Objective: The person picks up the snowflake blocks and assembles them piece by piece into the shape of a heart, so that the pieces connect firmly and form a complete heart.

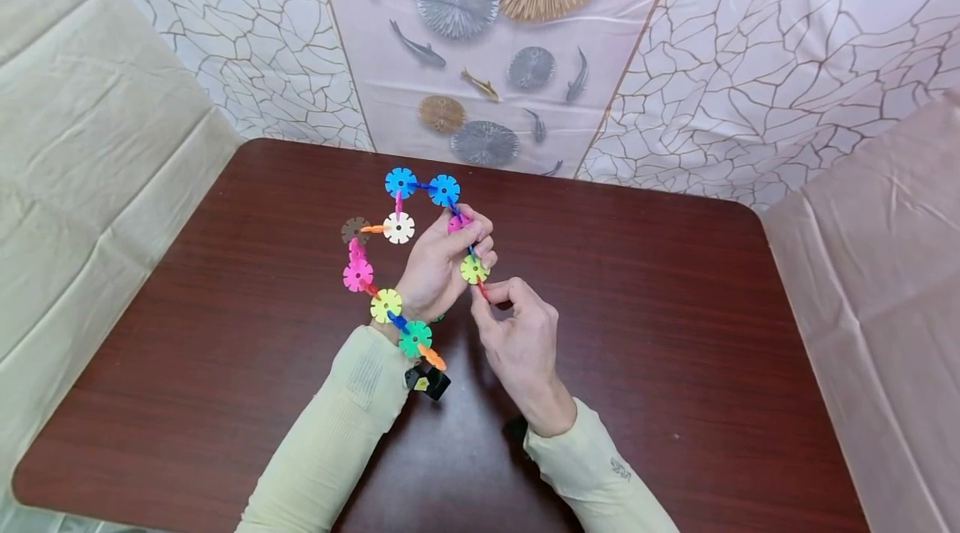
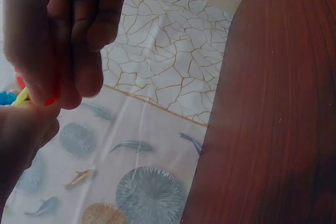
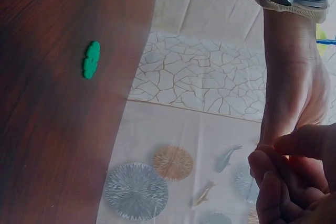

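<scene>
Left hand: we are observing the left hand (image 1: 442, 262) raised above the counter (image 1: 675, 308), its fingers curling round the upper right stretch of the disc chain (image 1: 390, 253), near a pink disc (image 1: 456, 223).
Right hand: we are seeing the right hand (image 1: 517, 333) just beside the left, thumb and forefinger pinching a red piece (image 1: 482, 289) directly under the yellow-green disc (image 1: 473, 269).
Location of the chain: it is hanging in the air between and left of the hands, not lying on the counter; it is running in a loop from two blue discs (image 1: 422, 186) at the top, past a white disc (image 1: 398, 227), a brown disc (image 1: 355, 229), a magenta disc (image 1: 357, 275) and a yellow disc (image 1: 386, 304), down to a green disc (image 1: 415, 338) and an orange piece (image 1: 432, 358) by the left wrist.
Left wrist view: we are noting curled fingers (image 2: 68, 40) gripping red and yellow-green plastic; the detail is blurring.
Right wrist view: we are noting the right fingers (image 3: 294, 182) meeting the left hand, with a loose green disc (image 3: 91, 60) lying apart on the counter.
Surroundings: a patterned sheet (image 1: 487, 41) with fish and round motifs is covering the wall behind the counter.
Sleeves: both arms are wearing pale yellow sleeves (image 1: 330, 433).
</scene>
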`<state>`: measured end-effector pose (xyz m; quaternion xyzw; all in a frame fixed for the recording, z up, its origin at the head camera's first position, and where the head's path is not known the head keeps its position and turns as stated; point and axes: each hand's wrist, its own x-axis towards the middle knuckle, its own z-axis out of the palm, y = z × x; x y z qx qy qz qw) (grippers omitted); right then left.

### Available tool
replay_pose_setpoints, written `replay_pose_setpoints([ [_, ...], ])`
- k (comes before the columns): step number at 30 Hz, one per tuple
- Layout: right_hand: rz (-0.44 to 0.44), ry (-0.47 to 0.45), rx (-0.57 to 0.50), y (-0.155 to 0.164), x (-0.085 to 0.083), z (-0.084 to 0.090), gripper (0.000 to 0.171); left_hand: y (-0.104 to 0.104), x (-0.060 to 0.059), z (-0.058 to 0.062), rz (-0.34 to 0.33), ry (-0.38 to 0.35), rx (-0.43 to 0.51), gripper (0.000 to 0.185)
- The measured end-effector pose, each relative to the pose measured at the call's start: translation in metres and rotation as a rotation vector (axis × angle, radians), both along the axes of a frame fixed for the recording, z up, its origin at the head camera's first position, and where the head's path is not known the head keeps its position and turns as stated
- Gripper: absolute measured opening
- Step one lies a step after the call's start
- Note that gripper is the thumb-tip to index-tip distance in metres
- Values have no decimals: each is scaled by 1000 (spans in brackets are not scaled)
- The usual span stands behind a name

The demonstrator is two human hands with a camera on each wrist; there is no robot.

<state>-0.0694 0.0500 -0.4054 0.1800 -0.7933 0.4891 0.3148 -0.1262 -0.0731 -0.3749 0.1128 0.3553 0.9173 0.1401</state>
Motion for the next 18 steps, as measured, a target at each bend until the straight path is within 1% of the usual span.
replay_pose_setpoints([
  [3, -2, -44, 36, 2, 0, 1, 15, -2, -1, -1, -3, -15, -15, 7],
  [5, -2, -118, 109, 5, 0, 2, 17, -4, -1, -2, -8, -27, -15, 6],
  [7, 13, -251, 197, 9, 0, 4, 27, -7, -3, -4, -12, -30, -12, 5],
  [10, 76, -513, 352, 16, -2, 7, 49, -14, -5, -6, -1, -24, -10, 5],
  [12, 131, -661, 444, 17, -7, 6, 54, -19, -7, -7, 10, -16, -19, 8],
  [13, 159, -710, 488, 16, -10, 3, 54, -21, -8, -8, 13, -12, -27, 10],
  [14, 190, -738, 532, 15, -13, 0, 53, -23, -8, -8, 14, -9, -36, 12],
  [15, 218, -743, 582, 12, -16, -3, 51, -25, -8, -8, 13, -6, -45, 14],
  [18, 306, -688, 747, 1, -25, -14, 49, -27, -8, -8, -3, 8, -71, 22],
])
